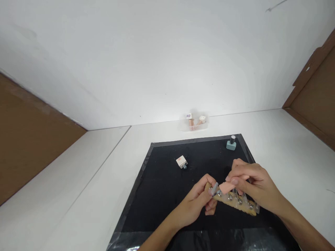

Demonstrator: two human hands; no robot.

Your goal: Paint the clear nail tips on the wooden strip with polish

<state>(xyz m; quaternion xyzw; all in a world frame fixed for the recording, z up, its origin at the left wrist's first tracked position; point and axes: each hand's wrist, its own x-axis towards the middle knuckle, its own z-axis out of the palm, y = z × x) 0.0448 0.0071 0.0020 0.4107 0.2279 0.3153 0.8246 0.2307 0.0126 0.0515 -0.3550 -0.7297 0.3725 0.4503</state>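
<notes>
My left hand (195, 200) is closed around the left end of a tan nail display strip (235, 205), which carries several clear false nail tips on round silver mounts. One pale nail tip (215, 188) stands up beside my left thumb. Between the fingers and thumb of my right hand (258, 183) is a flat peach nail file (227, 187). Its left end lies close to the pale tip; whether the two touch I cannot tell. My right fingers partly cover the file, and the strip's left end is hidden in my left hand.
A black mat (154, 188) lies under my hands on a white table (86, 195). On it are a teal polish bottle (231, 145) with a dark cap and a small white block-shaped item (181, 161). Behind the mat sits a clear tray (197, 127) holding white-topped items.
</notes>
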